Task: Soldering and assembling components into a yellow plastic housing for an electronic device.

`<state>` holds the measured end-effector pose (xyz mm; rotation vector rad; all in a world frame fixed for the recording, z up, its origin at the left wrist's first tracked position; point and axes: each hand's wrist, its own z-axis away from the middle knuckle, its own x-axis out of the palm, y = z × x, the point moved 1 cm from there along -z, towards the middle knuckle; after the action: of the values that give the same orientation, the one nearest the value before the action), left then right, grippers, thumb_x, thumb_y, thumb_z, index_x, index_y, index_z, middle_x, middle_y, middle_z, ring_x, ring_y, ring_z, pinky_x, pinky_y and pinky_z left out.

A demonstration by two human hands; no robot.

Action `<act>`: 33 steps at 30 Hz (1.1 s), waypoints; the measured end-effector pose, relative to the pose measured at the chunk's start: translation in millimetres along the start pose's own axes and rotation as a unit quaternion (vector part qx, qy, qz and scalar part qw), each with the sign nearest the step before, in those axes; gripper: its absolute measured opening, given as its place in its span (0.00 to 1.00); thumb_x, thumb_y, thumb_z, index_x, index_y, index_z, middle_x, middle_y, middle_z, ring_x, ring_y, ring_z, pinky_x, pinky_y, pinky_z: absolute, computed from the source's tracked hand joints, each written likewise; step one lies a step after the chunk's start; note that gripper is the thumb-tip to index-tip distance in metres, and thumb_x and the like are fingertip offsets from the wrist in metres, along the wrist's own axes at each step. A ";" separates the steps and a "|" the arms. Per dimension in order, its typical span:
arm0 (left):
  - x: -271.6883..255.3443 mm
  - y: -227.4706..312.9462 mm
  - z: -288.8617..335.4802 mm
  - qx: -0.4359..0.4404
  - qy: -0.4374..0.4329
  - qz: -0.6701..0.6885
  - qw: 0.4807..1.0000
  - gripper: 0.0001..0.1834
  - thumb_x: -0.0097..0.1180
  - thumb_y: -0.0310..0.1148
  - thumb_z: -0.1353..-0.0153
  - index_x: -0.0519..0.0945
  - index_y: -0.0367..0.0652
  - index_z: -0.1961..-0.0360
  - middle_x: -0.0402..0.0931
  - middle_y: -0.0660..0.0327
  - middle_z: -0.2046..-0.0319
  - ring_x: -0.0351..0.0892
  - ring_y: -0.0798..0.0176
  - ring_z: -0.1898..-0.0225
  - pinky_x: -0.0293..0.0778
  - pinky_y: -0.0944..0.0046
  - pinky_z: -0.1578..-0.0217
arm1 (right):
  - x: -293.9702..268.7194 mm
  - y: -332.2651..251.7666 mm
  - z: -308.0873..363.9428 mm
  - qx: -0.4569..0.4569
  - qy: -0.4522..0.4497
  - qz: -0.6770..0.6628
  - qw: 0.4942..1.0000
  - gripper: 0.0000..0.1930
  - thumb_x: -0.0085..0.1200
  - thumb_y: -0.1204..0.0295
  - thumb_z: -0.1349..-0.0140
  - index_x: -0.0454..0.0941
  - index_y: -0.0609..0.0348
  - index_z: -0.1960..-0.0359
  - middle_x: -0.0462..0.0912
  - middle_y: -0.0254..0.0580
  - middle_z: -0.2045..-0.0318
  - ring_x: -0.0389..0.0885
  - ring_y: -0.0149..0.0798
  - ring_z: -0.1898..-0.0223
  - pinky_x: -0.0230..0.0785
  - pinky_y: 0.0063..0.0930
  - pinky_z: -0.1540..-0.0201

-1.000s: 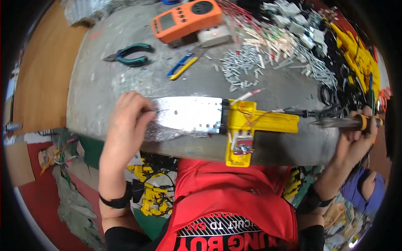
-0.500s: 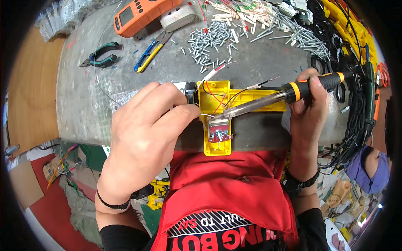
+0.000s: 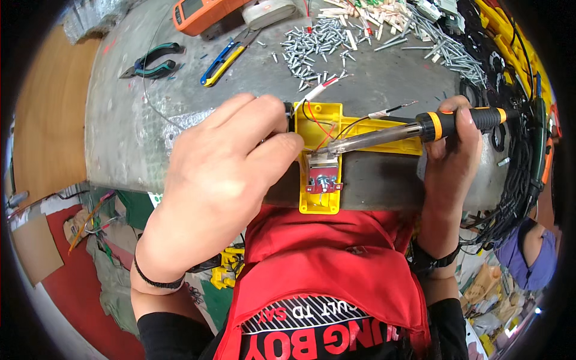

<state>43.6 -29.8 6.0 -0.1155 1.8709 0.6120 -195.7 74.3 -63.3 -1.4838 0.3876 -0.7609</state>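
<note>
My right hand grips the black and orange handle of a soldering iron, its metal shaft pointing left. The iron's tip reaches the upper end of a small red part with metal fittings. That part sits in an open yellow plastic housing, where thin red and black wires run. My left hand is closed in a pinch beside the iron's tip, on a thin silver solder wire that trails in from the upper left. Its fingers partly hide the wire's end and a black part behind them.
Beyond my hands lie pliers, a blue and yellow cutter, an orange meter and a pile of screws. Black cables bundle along the right edge. The table's front edge runs just before my red apron.
The view has shifted slightly, so the table things sit higher and further right. My left fingertips are closer to the iron's tip, with less solder wire showing between them.
</note>
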 end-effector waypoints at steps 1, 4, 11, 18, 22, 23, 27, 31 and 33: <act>-0.1 -0.1 -0.2 0.006 -0.003 0.000 1.000 0.11 0.60 0.18 0.58 0.82 0.38 0.70 0.72 0.58 0.73 0.75 0.55 0.70 0.70 0.59 0.71 | -0.1 0.1 -0.2 0.006 0.000 -0.014 1.000 0.14 0.53 0.60 0.36 0.75 0.61 0.66 0.70 0.28 0.82 0.62 0.20 0.86 0.50 0.16 0.83; 1.8 -1.4 0.2 0.015 -0.003 0.002 1.000 0.10 0.59 0.19 0.58 0.81 0.38 0.71 0.72 0.59 0.72 0.75 0.55 0.70 0.70 0.59 0.71 | -2.0 0.2 -0.4 0.008 -0.016 -0.031 0.999 0.14 0.53 0.61 0.35 0.75 0.62 0.65 0.70 0.28 0.83 0.62 0.20 0.86 0.51 0.16 0.83; 2.6 2.5 0.5 0.013 -0.012 0.010 1.000 0.12 0.58 0.20 0.59 0.80 0.38 0.69 0.71 0.59 0.72 0.73 0.55 0.70 0.70 0.58 0.71 | -2.1 0.2 1.5 -0.007 -0.027 -0.009 1.000 0.16 0.52 0.60 0.35 0.74 0.63 0.64 0.71 0.29 0.83 0.62 0.20 0.86 0.50 0.16 0.83; 6.2 3.6 -0.5 0.019 -0.019 0.014 1.000 0.13 0.58 0.20 0.60 0.80 0.38 0.68 0.70 0.59 0.72 0.73 0.54 0.69 0.71 0.57 0.70 | -2.5 -1.5 1.8 -0.006 -0.037 -0.012 0.999 0.16 0.52 0.59 0.35 0.74 0.62 0.64 0.70 0.29 0.83 0.62 0.21 0.86 0.50 0.16 0.83; 6.5 3.8 -1.8 0.024 -0.024 0.018 0.999 0.14 0.59 0.19 0.59 0.80 0.38 0.67 0.70 0.58 0.70 0.73 0.53 0.69 0.72 0.58 0.70 | -2.0 -1.3 1.5 -0.006 -0.033 -0.016 0.999 0.15 0.53 0.60 0.35 0.73 0.62 0.64 0.70 0.29 0.83 0.62 0.21 0.86 0.50 0.16 0.83; 6.5 3.5 -2.5 0.031 -0.022 0.025 0.999 0.14 0.59 0.19 0.58 0.80 0.38 0.66 0.71 0.58 0.70 0.73 0.52 0.69 0.72 0.57 0.70 | -1.7 -1.8 1.8 -0.001 -0.012 -0.011 1.000 0.15 0.52 0.60 0.35 0.73 0.62 0.64 0.70 0.29 0.83 0.62 0.21 0.86 0.51 0.16 0.83; 1.6 -3.9 -8.9 0.016 0.043 0.028 0.999 0.15 0.61 0.19 0.53 0.82 0.39 0.61 0.70 0.58 0.74 0.73 0.58 0.72 0.70 0.60 0.72 | -2.7 -1.1 1.3 0.000 -0.045 -0.022 0.999 0.15 0.53 0.60 0.34 0.73 0.62 0.64 0.71 0.30 0.82 0.62 0.21 0.86 0.51 0.16 0.83; 2.4 -18.6 -25.0 -0.166 0.039 0.180 0.969 0.14 0.60 0.24 0.39 0.82 0.39 0.51 0.73 0.67 0.83 0.73 0.76 0.73 0.68 0.69 0.72 | -3.9 -0.4 -0.6 -0.003 -0.040 -0.019 0.999 0.15 0.53 0.60 0.34 0.74 0.62 0.64 0.72 0.31 0.82 0.63 0.21 0.87 0.51 0.16 0.84; 4.4 -28.4 -33.7 -0.265 -0.123 0.420 0.859 0.11 0.58 0.27 0.35 0.83 0.36 0.53 0.80 0.68 0.76 0.76 0.77 0.70 0.70 0.73 0.70 | -5.1 2.3 -2.7 -0.004 -0.050 -0.023 0.998 0.15 0.54 0.60 0.34 0.74 0.62 0.63 0.72 0.31 0.82 0.63 0.21 0.87 0.51 0.16 0.84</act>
<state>23.6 -68.9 0.6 0.4357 1.3930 1.6564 -200.6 75.5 -66.8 -1.5363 0.2824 -0.7183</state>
